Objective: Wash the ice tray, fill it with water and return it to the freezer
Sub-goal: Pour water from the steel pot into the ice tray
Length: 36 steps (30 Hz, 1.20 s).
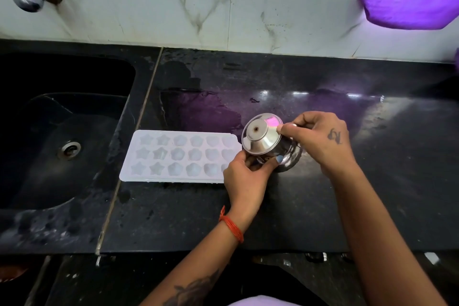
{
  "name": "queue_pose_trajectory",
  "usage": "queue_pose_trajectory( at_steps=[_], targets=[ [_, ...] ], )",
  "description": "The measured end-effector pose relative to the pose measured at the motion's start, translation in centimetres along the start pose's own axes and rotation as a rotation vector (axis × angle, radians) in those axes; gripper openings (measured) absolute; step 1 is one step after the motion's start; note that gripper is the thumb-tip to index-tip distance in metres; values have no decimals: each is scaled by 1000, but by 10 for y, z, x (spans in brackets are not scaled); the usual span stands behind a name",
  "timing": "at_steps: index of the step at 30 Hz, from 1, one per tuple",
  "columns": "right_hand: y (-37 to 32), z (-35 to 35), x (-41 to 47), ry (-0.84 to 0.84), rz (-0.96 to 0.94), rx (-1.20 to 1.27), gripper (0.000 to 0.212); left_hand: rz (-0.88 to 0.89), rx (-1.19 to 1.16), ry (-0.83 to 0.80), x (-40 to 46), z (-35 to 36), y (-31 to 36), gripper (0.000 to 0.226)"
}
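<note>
Now both hands grip steel cup: left hand, right hand; beside ice tray.

My left hand reaches forward from the lower middle, palm turned inward, its fingers and thumb curled round the lower side of a small shiny steel vessel tipped on its side. An orange thread band circles that wrist, and a dark tattoo marks the forearm. My right hand comes in from the right, tattooed on its back, fingers bent and pinching the vessel's upper edge.
</note>
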State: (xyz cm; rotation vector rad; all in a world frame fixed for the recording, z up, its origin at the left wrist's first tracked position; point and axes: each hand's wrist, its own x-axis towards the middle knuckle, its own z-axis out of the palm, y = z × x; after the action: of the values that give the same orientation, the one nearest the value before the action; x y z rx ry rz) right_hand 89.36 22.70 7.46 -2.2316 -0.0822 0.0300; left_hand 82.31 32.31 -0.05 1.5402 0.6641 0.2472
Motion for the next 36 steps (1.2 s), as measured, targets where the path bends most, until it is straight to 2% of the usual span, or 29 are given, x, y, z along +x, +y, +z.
queue_pose_trajectory(
  at_steps=[5, 19, 27, 36],
  targets=[
    [-6, 4, 1, 7, 7, 72, 19, 42, 77, 35, 2, -10, 7, 39],
    [-52, 47, -3, -125, -161, 66, 19, 29, -48, 167, 6, -66, 17, 34],
    [-86, 78, -17, -195, -283, -37, 20, -3, -194, 263, 7, -99, 6, 37],
    [-112, 107, -29, -263, -419, -200, 21, -18, -434, 291, 6, -122, -2, 32]
  ],
)
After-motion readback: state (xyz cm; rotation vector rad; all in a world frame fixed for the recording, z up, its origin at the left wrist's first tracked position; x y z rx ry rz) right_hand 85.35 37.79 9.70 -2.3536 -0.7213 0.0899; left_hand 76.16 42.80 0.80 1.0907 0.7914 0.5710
